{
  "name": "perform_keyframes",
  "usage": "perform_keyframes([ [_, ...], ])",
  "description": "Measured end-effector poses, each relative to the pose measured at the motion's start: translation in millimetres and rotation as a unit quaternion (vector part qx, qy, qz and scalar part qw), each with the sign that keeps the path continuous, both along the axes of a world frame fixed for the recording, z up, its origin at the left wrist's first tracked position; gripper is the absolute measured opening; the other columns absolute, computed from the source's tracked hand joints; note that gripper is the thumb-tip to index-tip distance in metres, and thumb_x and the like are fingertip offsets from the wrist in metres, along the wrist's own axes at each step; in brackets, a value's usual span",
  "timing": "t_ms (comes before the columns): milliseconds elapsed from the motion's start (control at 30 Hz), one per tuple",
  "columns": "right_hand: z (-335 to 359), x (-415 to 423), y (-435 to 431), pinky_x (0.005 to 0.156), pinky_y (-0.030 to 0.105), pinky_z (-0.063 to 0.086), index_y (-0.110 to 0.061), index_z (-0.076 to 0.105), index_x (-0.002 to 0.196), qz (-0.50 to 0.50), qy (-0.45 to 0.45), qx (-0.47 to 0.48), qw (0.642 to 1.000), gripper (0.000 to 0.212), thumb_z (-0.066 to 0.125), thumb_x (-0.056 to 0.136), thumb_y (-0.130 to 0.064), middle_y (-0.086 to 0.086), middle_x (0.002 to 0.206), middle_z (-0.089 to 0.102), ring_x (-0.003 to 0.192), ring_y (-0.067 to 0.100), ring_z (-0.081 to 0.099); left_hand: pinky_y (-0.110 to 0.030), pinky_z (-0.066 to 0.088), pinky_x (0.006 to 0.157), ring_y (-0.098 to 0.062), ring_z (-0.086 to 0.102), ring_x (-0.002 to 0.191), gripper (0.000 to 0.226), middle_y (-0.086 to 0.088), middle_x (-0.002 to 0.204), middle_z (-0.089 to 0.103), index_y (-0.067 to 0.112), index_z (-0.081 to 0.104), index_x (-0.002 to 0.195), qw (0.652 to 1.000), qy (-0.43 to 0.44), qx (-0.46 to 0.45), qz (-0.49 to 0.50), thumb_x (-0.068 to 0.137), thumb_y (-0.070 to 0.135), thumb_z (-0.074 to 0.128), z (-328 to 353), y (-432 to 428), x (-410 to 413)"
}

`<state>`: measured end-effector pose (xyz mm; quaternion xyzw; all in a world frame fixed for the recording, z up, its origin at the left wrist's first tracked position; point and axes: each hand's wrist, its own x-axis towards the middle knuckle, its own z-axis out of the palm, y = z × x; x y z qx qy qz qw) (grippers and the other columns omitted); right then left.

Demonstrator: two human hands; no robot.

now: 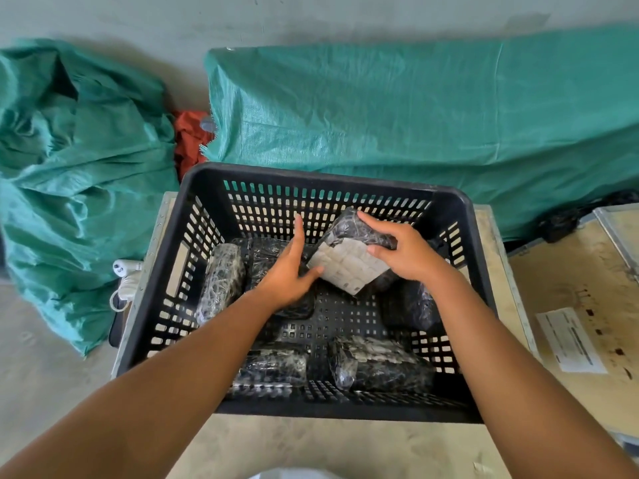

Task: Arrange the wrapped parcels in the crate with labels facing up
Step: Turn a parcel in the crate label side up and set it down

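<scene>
Crate [325,174] holds six wrapped parcels; right hand [408,254] grips one tilted parcel [349,267] near the far wall, left hand [290,274] open, thumb touching it.
</scene>
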<state>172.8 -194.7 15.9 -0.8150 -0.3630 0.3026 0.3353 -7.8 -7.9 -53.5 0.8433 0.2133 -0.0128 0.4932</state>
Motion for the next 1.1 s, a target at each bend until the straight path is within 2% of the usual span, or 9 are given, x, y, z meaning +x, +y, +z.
perform_keyframes([
  [100, 11, 7, 0, 0.113, 0.026, 0.031, -0.062, 0.044, 0.139, 0.025, 0.056, 0.007, 0.998, 0.073, 0.072, 0.094, -0.012, -0.029, 0.145, 0.044, 0.138, -0.003, 0.039, -0.060, 0.023, 0.118, -0.028, 0.014, 0.152, 0.102, 0.004, 0.169, -0.001, 0.059, -0.023, 0.147, 0.996, -0.020, 0.027, -0.086, 0.095, 0.041, 0.063, 6, 0, 1],
  [233, 15, 7, 1, 0.104, 0.024, 0.043, -0.053, 0.052, 0.140, 0.009, 0.083, 0.020, 0.996, 0.066, 0.073, 0.092, -0.011, -0.024, 0.141, 0.053, 0.126, -0.008, 0.049, -0.052, 0.044, 0.108, -0.027, 0.052, 0.121, 0.090, -0.008, 0.142, 0.042, 0.063, -0.013, 0.148, 0.992, -0.026, 0.036, -0.117, 0.098, 0.039, 0.058, 15, -1, 4],
  [367, 4, -7, 1, 0.117, 0.038, 0.034, -0.040, 0.064, 0.133, -0.093, -0.054, 0.045, 0.993, 0.044, 0.071, 0.094, -0.020, -0.013, 0.144, 0.051, 0.130, -0.002, 0.046, -0.050, 0.045, 0.106, -0.027, 0.053, 0.117, 0.081, -0.008, 0.135, 0.046, 0.068, -0.002, 0.147, 0.997, -0.006, -0.014, -0.077, 0.101, 0.034, 0.055, 13, -6, 6],
  [467, -11, -20, -1, 0.120, 0.046, 0.017, -0.045, 0.049, 0.145, -0.113, -0.077, -0.015, 0.991, 0.063, 0.076, 0.090, -0.029, 0.013, 0.165, 0.025, 0.153, 0.029, 0.019, -0.039, 0.043, 0.109, -0.025, 0.048, 0.130, 0.075, -0.007, 0.153, 0.038, 0.064, 0.009, 0.150, 0.995, -0.002, -0.077, -0.061, 0.103, 0.026, 0.054, 9, -9, 6],
  [600, -30, -32, -11, 0.122, 0.050, 0.023, -0.044, 0.023, 0.158, -0.126, 0.062, -0.027, 0.990, 0.096, 0.083, 0.085, -0.027, 0.002, 0.168, 0.019, 0.154, 0.026, 0.016, -0.023, 0.051, 0.097, -0.005, 0.058, 0.116, 0.073, 0.013, 0.146, 0.045, 0.049, 0.014, 0.155, 0.987, -0.015, -0.152, -0.049, 0.103, 0.016, 0.054, 6, -10, 5],
  [767, -40, -29, -17, 0.094, 0.014, 0.045, -0.040, 0.029, 0.157, -0.167, 0.161, 0.023, 0.973, 0.089, 0.078, 0.089, -0.009, -0.008, 0.161, 0.034, 0.139, 0.011, 0.038, -0.014, 0.054, 0.083, 0.004, 0.058, 0.108, 0.073, 0.014, 0.145, 0.046, 0.043, 0.015, 0.158, 0.980, 0.010, -0.196, -0.018, 0.103, 0.020, 0.056, 4, -10, 3],
  [867, -49, -31, -13, 0.077, 0.006, 0.045, -0.036, 0.031, 0.157, -0.139, 0.114, -0.042, 0.983, 0.083, 0.074, 0.091, -0.007, -0.003, 0.154, 0.042, 0.127, 0.011, 0.046, -0.020, 0.055, 0.082, -0.001, 0.056, 0.106, 0.079, 0.007, 0.145, 0.042, 0.047, 0.002, 0.158, 0.987, 0.051, -0.129, -0.077, 0.102, 0.029, 0.055, 4, -16, 5],
  [1000, -56, -33, -8, 0.071, 0.011, 0.048, -0.030, 0.024, 0.160, -0.136, 0.080, -0.096, 0.983, 0.094, 0.078, 0.086, -0.008, 0.007, 0.145, 0.047, 0.113, 0.014, 0.053, -0.051, 0.045, 0.101, -0.027, 0.054, 0.117, 0.091, -0.012, 0.133, 0.055, 0.056, -0.029, 0.145, 0.979, 0.141, 0.042, -0.143, 0.100, 0.046, 0.050, -8, -30, 16],
  [1100, -58, -36, -3, 0.067, 0.011, 0.051, -0.036, 0.017, 0.160, -0.132, 0.039, -0.136, 0.981, 0.100, 0.079, 0.086, -0.008, 0.012, 0.148, 0.035, 0.102, 0.017, 0.055, -0.046, 0.029, 0.092, -0.027, 0.038, 0.120, 0.094, -0.015, 0.129, 0.058, 0.055, -0.046, 0.131, 0.952, 0.173, 0.192, -0.164, 0.097, 0.061, 0.041, -26, -38, 17],
])
